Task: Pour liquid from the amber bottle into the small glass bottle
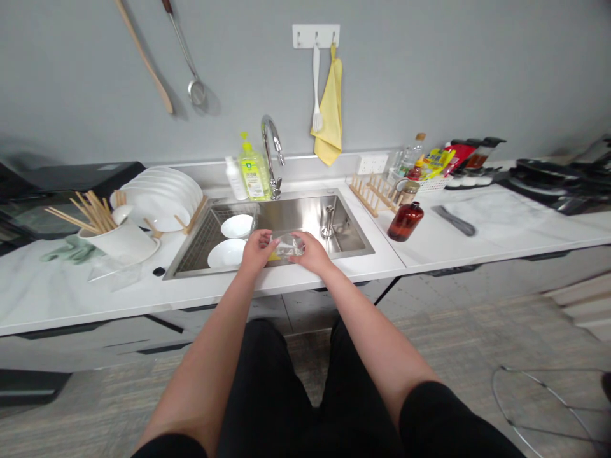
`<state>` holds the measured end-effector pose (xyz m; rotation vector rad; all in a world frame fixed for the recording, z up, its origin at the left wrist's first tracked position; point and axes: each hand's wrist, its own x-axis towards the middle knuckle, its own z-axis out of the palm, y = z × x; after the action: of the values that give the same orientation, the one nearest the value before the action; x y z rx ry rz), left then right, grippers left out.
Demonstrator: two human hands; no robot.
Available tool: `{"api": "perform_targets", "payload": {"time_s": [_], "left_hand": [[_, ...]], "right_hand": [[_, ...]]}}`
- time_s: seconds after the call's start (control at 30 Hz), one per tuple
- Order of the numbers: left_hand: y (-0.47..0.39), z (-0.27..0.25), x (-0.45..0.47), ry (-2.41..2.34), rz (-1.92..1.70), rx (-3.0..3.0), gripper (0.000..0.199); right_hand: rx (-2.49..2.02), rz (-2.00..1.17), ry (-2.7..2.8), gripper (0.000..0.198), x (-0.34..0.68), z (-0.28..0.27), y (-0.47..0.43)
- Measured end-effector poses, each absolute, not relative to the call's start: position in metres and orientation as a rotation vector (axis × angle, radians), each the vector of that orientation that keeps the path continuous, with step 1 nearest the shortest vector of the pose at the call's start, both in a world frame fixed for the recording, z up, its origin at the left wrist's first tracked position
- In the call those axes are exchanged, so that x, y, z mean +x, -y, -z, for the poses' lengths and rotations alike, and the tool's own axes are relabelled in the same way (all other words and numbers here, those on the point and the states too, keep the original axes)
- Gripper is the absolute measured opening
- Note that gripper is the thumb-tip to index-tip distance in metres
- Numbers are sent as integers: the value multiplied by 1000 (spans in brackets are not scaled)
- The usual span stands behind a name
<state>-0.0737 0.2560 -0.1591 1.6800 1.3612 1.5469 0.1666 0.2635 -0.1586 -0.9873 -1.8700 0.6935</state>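
Over the front rim of the steel sink point(353, 249), my left hand point(258, 250) and my right hand point(310, 252) hold a clear, see-through bowl point(287, 245) between them. Fingers of each hand curl round one side of it. Whether it is glass or plastic I cannot tell. Something yellow point(273, 256) shows just below the bowl, beside my left thumb, partly hidden. Left of my left hand, two white bowls point(227, 253) point(237, 226) sit in the rack side of the sink. The chrome tap point(272, 143) stands behind the basin.
Green dish soap point(255, 175) and a white bottle point(235, 178) stand behind the sink. On the left are racked white plates point(165, 197) and a utensil holder point(121, 243) with chopsticks. An amber bottle point(405, 222) and wooden rack point(377, 196) stand right. A yellow cloth point(330, 108) hangs above.
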Motion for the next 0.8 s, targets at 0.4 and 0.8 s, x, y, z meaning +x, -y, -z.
{"api": "perform_targets", "payload": {"time_s": [0.4, 0.8], "left_hand": [[-257, 168, -68, -1180, -1515, 1633, 62], [-257, 164, -68, -1191, -1511, 1569, 71]], "right_hand": [[-996, -670, 1869, 82, 167, 156, -262], [-980, -667, 1848, 82, 166, 162, -266]]}}
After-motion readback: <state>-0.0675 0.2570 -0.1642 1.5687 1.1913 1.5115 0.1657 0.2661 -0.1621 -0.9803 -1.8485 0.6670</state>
